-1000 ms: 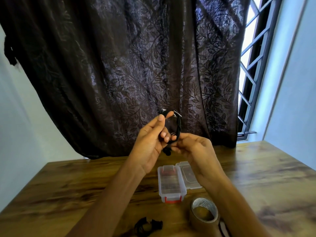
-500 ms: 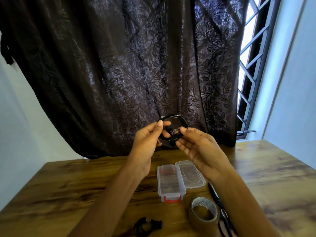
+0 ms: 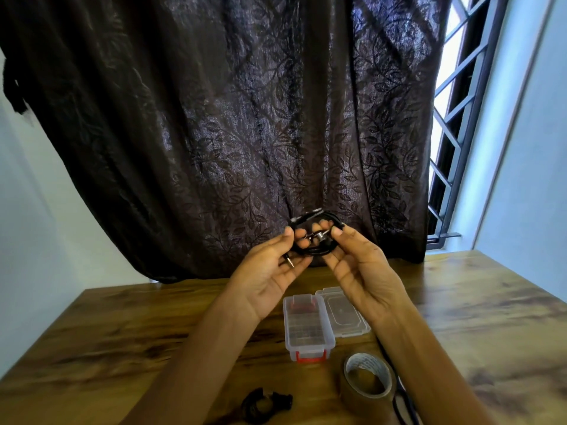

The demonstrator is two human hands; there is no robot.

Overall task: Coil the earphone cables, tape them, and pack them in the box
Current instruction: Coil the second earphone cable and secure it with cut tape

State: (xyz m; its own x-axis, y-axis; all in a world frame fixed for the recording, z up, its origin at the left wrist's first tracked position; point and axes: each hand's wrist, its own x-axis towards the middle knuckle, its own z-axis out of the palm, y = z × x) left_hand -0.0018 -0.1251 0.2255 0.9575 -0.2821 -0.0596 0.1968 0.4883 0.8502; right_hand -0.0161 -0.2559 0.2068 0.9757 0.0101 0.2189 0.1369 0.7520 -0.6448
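1. Head view: the black earphone cable coil (image 3: 313, 240) is held up in the air above the wooden table (image 3: 122, 332), between both hands. Its metal jack plug (image 3: 288, 261) hangs loose by the left palm.
2. The left hand (image 3: 270, 283) has its grip pinched on the coil's left side with thumb and fingertips. The right hand (image 3: 359, 271) has its grip pinched on the right side in the same way.
3. Coiling of this cable looks all but done. No tape shows on it, so taping and packing are probably left.
4. The clear plastic box with a red latch (image 3: 306, 332) stands open on the table below the hands. Its clear lid (image 3: 343, 314) lies just beside it on the right. No cable shows inside the box.
5. The brown roll of packing tape (image 3: 366, 381) sits near the box on the person's side, untouched.
6. A second small black cable bundle (image 3: 264, 406) lies at the table's near edge, outside the box. I cannot tell whether it is taped, and it is not yet packed.
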